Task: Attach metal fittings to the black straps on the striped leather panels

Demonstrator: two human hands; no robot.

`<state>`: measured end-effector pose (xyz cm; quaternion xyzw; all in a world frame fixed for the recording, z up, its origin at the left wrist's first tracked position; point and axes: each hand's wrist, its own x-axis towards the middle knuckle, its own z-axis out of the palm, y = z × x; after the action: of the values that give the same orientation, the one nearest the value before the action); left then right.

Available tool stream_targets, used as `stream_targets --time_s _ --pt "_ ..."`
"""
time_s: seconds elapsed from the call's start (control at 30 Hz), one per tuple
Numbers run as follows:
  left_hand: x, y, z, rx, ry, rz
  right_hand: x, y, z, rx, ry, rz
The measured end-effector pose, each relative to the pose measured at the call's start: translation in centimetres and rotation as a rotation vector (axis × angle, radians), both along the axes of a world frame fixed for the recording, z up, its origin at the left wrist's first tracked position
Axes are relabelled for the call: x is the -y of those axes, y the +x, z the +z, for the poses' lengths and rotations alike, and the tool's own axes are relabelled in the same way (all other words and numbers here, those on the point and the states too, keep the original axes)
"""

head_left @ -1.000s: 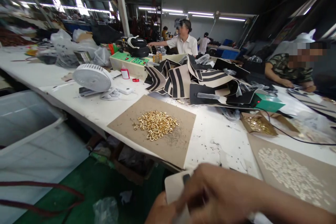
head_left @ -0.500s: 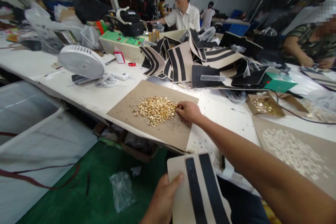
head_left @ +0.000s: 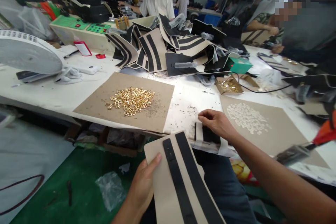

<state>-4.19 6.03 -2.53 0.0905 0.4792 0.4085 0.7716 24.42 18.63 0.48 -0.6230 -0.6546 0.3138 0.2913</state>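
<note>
My left hand (head_left: 143, 185) grips the left edge of a beige panel with two black stripes (head_left: 181, 178), held over my lap below the table edge. My right hand (head_left: 216, 123) hovers at the table's near edge with fingers pinched together; what they hold is too small to see. It is above a small black-and-beige piece (head_left: 207, 135). A pile of gold rings (head_left: 131, 99) lies on a brown cardboard sheet (head_left: 99, 106) to the left. White rings (head_left: 246, 117) are spread on another cardboard sheet (head_left: 286, 136) to the right.
A heap of striped panels (head_left: 157, 47) fills the table's middle, with a green box (head_left: 240, 65) and cable beside it. A white fan (head_left: 28, 54) stands at left, a green control box (head_left: 78, 29) behind. Other people work across the table. Green floor lies below.
My right hand left the gold ring pile and drew back right to the table's near edge. The view swung right and down; the striped panel sits higher in view.
</note>
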Motion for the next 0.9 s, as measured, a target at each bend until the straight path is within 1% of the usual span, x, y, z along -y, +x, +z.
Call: stream_targets --time_s 0.1,0.2,0.27,0.4,0.5,0.6,0.7,0.9 --pt "0.4 1.1 0.3 -0.039 -0.007 -0.018 3.7 3.3 -0.4 0.016 -0.052 -0.091" --pt "1.0 2.5 0.7 -0.035 -0.001 -0.041 5.3 4.8 -0.6 0.057 -0.034 -0.099" --pt "1.4 3.4 0.9 -0.013 0.002 -0.056 5.4 4.9 -0.6 0.105 0.032 -0.065" --pt "2.0 4.3 1.2 0.002 0.015 -0.039 5.0 4.4 -0.6 0.236 0.194 0.132" --pt "2.5 4.4 1.4 -0.006 0.022 -0.031 4.9 4.1 -0.4 0.352 0.259 0.247" --pt "2.9 4.3 1.6 -0.040 0.022 -0.035 5.0 4.3 0.0 0.459 0.309 0.292" --pt "3.0 4.5 1.8 -0.054 0.021 -0.038 4.8 4.7 0.3 0.507 0.348 0.287" --pt "2.6 5.1 1.9 -0.064 0.012 -0.042 4.4 4.7 -0.5 0.534 0.336 0.403"
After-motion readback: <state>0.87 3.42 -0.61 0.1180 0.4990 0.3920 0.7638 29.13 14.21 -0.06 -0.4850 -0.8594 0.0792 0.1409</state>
